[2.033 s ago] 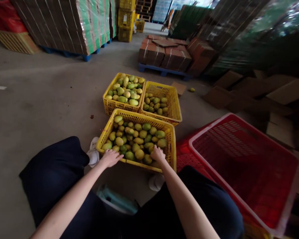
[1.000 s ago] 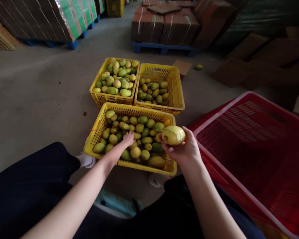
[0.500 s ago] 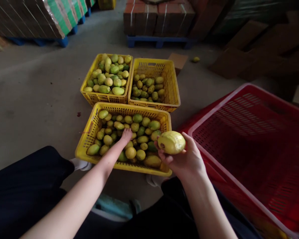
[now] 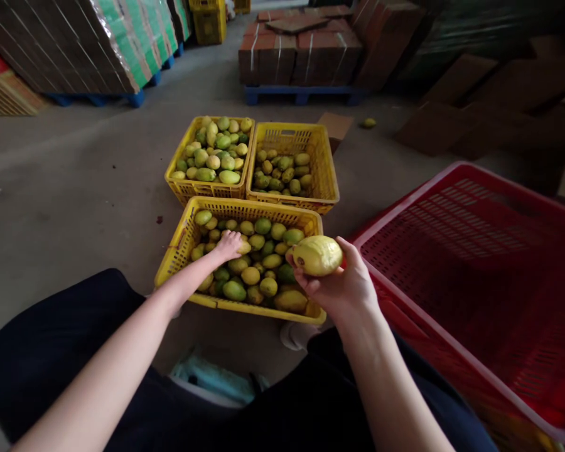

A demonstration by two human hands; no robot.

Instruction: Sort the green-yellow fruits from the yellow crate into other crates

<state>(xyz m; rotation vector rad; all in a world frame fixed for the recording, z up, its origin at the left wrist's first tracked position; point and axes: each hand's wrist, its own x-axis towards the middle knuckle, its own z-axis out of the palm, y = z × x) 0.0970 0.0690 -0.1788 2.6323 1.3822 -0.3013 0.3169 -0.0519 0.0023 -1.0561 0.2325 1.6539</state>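
My right hand holds a large pale-yellow lemon, with fingers under it and thumb behind. The lemon has a brown scar at its left end and is up above the right side of the near yellow crate. Yellow and green lemons of mixed sizes fill that crate. My left hand reaches into the crate, with its fingers closed around a yellow lemon at the top of the pile. The hand partly hides this lemon.
Behind stand two more yellow crates, the left one heaped with lemons, the right one lower filled. A red crate is at my right. One lemon lies on the floor near cardboard. Boxes sit on a blue pallet.
My left hand has moved slightly left and up in the near crate and now grips a lemon. The right hand still holds its lemon. The view has tilted up a little.
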